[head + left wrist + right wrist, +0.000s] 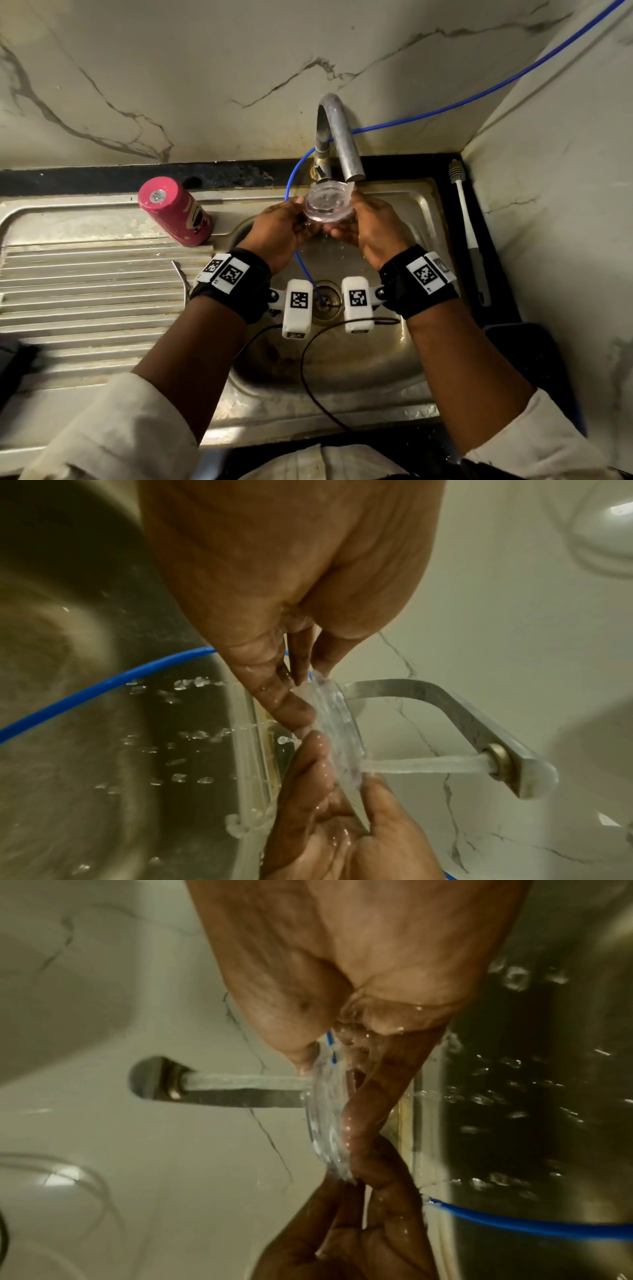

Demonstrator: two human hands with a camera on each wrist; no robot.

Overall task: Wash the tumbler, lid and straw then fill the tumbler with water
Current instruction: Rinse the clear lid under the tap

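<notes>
— Marble-veined wall tiles [205, 68] behind; below, steel sink basin [342, 370] with ribbed drainboard [85, 291] to its left, set in a dark table [102, 178].

— And over the basin?

— Curved grey metal tap [337, 137], running; stream [421, 765] landing on the round clear plastic lid [329, 202], held tilted just under the spout.

— Grip on the lid?

— Both. Left hand [279, 233] pinching the lid's left edge, fingers [291, 710] under it and wet. Right hand [371, 229] holding the right edge, thumb on top, fingers [369, 1104] curled beneath. Narrow grip on each side, closed on the lid rim. Droplets falling off into the basin.

— Tumbler?

— Pink cylindrical tumbler [174, 212], upside down on the drainboard, just left of the basin, well apart from both hands; silver disc on its upturned base.

— Straw?

— Cannot tell.

— Anything else?

— Thin blue hose [445, 109] coming down along the wall, passing behind the tap, looping under the hands to the drain [325, 301]. White-handled long thin brush [466, 222] lying on the dark strip right of the sink. Black wristbands with square printed markers [424, 274] on both wrists, white camera blocks [298, 308] beneath, black cables trailing. Pale sleeves [120, 428] pushed up the forearms.
</notes>
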